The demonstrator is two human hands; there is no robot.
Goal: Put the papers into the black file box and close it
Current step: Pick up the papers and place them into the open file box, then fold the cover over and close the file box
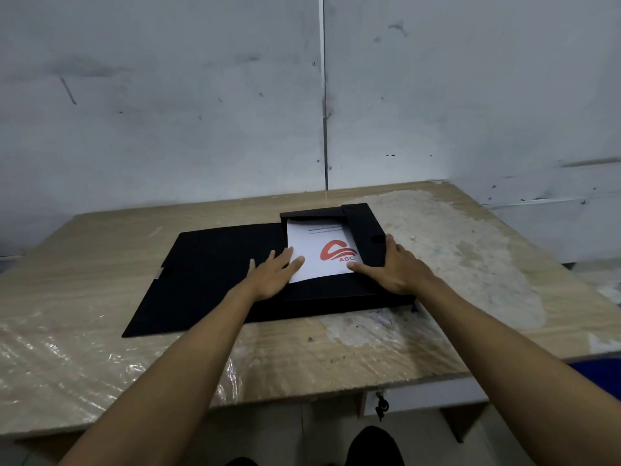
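The black file box point(364, 230) lies open on the table, its lid point(208, 274) spread flat to the left. White papers point(322, 253) with a red logo sit inside the box tray. My left hand point(274, 275) rests flat, fingers spread, on the papers' left edge and the lid. At the tray's near right corner lies my right hand point(395, 267), its thumb along the papers' near edge and its fingers against the box's right wall. Neither hand grips anything.
The wooden table point(100, 257) has crinkled plastic film point(67, 364) over its near part and worn patches at the right. A grey wall stands close behind it. A drawer with keys point(381, 405) hangs under the front edge.
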